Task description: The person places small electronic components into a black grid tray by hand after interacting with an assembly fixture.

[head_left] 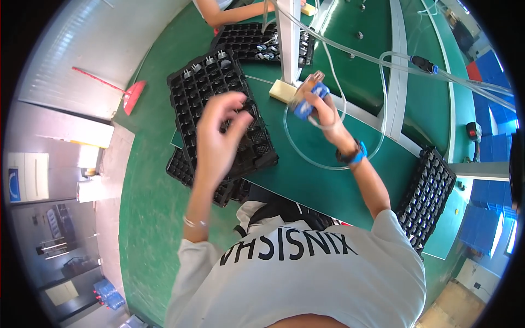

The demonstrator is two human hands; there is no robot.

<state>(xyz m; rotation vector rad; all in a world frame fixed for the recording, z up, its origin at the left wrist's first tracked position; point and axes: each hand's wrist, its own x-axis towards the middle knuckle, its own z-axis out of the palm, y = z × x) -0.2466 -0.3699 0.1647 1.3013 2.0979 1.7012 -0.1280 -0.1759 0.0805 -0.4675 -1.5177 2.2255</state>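
My left hand (214,134) hovers over a black plastic tray (183,90) with many round pockets. Its thumb and fingers are curled in a pinch around a small black part (250,109), blurred by motion. To the right, my right hand (329,117) grips a blue hand tool (313,105) with a brass-coloured tip, above the green table (306,180). A clear hose loops close beside that hand. Several silvery pronged parts (221,54) stand in the tray's far row. Next to the tool's tip lies a pale yellow block (281,91).
Another black tray (240,35) with metal parts lies farther off, near a co-worker's arm (240,13). A third tray (426,197) stands at the right edge. A white post (289,44) rises between the trays, and clear air hoses (350,47) cross the upper right.
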